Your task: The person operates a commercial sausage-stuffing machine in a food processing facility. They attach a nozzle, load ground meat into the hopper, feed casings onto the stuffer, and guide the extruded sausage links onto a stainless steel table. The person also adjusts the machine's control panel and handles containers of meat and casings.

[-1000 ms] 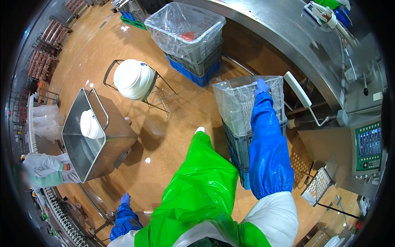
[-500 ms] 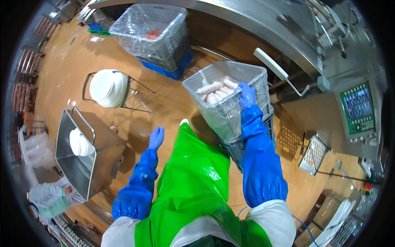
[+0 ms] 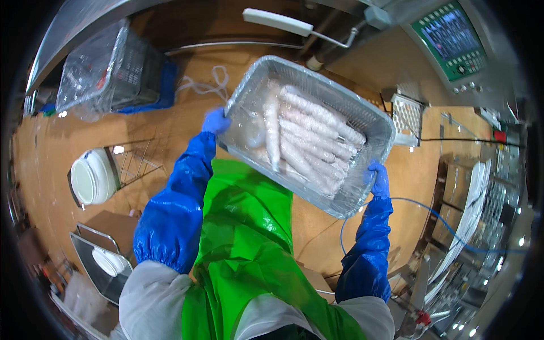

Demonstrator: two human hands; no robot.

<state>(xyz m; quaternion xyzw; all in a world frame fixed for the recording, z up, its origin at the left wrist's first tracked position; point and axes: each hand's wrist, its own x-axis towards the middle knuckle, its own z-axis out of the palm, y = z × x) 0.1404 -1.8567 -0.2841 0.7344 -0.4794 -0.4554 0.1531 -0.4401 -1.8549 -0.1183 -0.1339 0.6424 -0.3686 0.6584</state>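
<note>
A grey crate [image 3: 340, 96] lined with clear plastic is tilted in front of me, my hands at its two ends. Several long, pale sausages [image 3: 309, 141] in whitish casings lie inside, mostly side by side toward the right. My left hand [image 3: 215, 120], in a blue glove, is closed on the rim at the left end; it is slightly blurred. On the lower right end, my right hand [image 3: 379, 179] is closed over the rim and liner, fingertips inside. Both arms wear blue sleeve covers, and a green apron [image 3: 243, 215] hangs below the crate.
Another plastic-lined grey crate [image 3: 139, 73] stands on a blue base at upper left. A white bucket [image 3: 92, 177] sits on a wire stand, near a steel tub [image 3: 85, 249]. A machine with a control screen [image 3: 450, 37] stands at upper right. A blue hose [image 3: 442, 218] runs at right.
My left hand, stretched out free before, now holds the crate's left end. The crate has turned, and my right hand is at its right end. My view has swung to the right.
</note>
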